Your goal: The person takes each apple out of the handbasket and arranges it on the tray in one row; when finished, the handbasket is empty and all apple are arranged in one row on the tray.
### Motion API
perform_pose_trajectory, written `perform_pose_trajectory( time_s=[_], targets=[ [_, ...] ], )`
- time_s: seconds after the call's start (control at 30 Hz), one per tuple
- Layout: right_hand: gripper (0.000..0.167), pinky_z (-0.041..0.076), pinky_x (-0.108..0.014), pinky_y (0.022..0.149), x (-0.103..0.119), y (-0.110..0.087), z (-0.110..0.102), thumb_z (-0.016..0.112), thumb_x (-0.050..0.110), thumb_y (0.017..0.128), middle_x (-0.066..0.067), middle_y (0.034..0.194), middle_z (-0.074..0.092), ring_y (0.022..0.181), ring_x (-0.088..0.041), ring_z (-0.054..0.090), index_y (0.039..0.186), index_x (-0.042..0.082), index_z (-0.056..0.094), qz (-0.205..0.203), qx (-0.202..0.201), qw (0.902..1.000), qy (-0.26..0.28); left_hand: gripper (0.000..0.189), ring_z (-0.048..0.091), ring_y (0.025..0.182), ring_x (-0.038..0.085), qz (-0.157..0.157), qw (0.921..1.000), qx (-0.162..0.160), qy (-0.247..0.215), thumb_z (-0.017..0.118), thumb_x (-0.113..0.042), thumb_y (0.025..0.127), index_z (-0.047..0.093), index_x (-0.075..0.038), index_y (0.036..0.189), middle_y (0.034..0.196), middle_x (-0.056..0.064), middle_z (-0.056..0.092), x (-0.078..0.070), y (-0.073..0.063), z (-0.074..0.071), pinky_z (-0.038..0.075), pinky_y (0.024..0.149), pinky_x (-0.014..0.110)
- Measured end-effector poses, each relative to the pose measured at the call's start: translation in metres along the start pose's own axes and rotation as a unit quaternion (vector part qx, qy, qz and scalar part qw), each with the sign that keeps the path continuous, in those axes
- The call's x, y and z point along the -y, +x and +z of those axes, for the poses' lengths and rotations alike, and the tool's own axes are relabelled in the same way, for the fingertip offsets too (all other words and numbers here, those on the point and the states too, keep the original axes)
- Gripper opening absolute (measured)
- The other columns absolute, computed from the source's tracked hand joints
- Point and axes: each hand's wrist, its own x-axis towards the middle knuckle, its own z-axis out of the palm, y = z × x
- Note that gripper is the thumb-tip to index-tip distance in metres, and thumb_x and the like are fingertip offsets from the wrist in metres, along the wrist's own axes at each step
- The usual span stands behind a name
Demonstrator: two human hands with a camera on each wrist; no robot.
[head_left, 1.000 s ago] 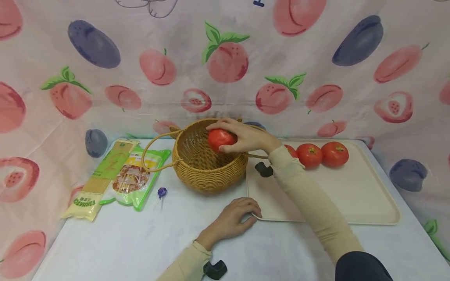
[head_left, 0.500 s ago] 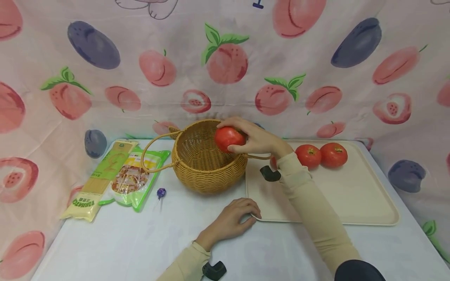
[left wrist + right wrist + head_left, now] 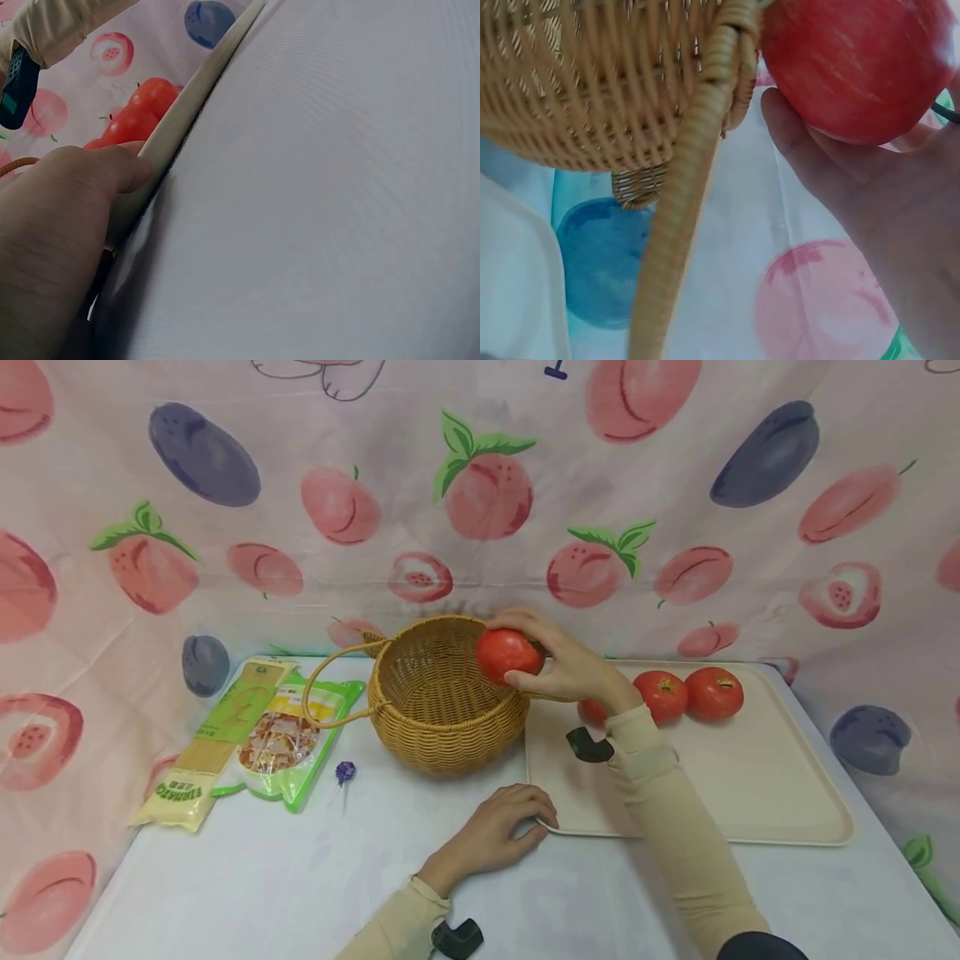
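Observation:
My right hand (image 3: pixel 566 660) grips a red tomato (image 3: pixel 510 656) high at the right side of a wicker basket (image 3: pixel 450 743). In the right wrist view the tomato (image 3: pixel 855 67) sits beside the basket's rim, with fingers beneath it in that picture. Inside the basket (image 3: pixel 438 689) only bare weave shows. My left hand (image 3: pixel 491 831) holds the near left corner of a cream tray (image 3: pixel 720 785); in the left wrist view a digit lies on the tray's rim (image 3: pixel 176 124) and the other fingers are hidden. Several tomatoes (image 3: pixel 714 693) stand along the tray's back, one partly behind my right wrist.
Left of the basket lie a pack of noodles (image 3: pixel 217 739) and a green-edged food bag (image 3: pixel 281 739). A purple lollipop (image 3: pixel 345 772) lies on the white table (image 3: pixel 300 877) in front of them. One basket handle (image 3: pixel 318 689) leans out to the left. A fruit-print cloth (image 3: pixel 480 568) hangs behind.
My right hand has moved right with the tomato, from over the basket's opening to its right rim. The left hand stays at the tray's corner.

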Motion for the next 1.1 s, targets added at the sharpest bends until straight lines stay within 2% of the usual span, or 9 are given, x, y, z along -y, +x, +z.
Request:
perform_pose_trajectory(
  time_s=[0.23, 0.67, 0.93, 1.1],
  targets=[
    [0.058, 0.044, -0.050, 0.097, 0.018, -0.016, -0.006, 0.071, 0.008, 0.079, -0.013, 0.141, 0.041, 0.124, -0.024, 0.044, 0.132, 0.008, 0.049, -0.015, -0.034, 0.9991, 0.020, 0.011, 0.051, 0.115, 0.003, -0.010, 0.9999, 0.005, -0.006, 0.059, -0.021, 0.093, 0.064, -0.028, 0.100, 0.110, -0.016, 0.059, -0.001, 0.000, -0.001, 0.042, 0.103, 0.027],
    [0.057, 0.043, -0.052, 0.099, 0.011, -0.034, -0.009, 0.071, 0.009, 0.081, -0.007, 0.140, 0.041, 0.124, -0.023, 0.043, 0.133, 0.012, 0.048, 0.013, -0.043, 0.9989, 0.014, 0.011, 0.051, 0.116, 0.003, -0.014, 0.9998, 0.004, -0.013, 0.059, -0.021, 0.093, 0.064, -0.028, 0.099, 0.111, -0.016, 0.058, -0.002, 0.000, 0.000, 0.041, 0.104, 0.028],
    [0.060, 0.042, -0.052, 0.099, 0.005, -0.042, -0.011, 0.072, 0.005, 0.079, -0.012, 0.140, 0.041, 0.123, -0.027, 0.045, 0.133, 0.008, 0.047, 0.020, -0.055, 0.9982, 0.013, 0.011, 0.051, 0.115, 0.003, -0.014, 0.9998, 0.005, -0.010, 0.059, -0.022, 0.093, 0.064, -0.028, 0.100, 0.110, -0.016, 0.058, -0.002, 0.000, 0.000, 0.041, 0.103, 0.028],
    [0.063, 0.042, -0.054, 0.100, 0.002, -0.051, -0.012, 0.071, 0.006, 0.080, -0.011, 0.142, 0.038, 0.123, -0.028, 0.044, 0.136, 0.010, 0.044, 0.052, -0.064, 0.9965, 0.014, 0.011, 0.051, 0.115, 0.003, -0.009, 0.9999, 0.005, -0.004, 0.059, -0.022, 0.093, 0.064, -0.028, 0.100, 0.111, -0.015, 0.059, -0.001, 0.000, 0.000, 0.042, 0.102, 0.027]
  ],
)
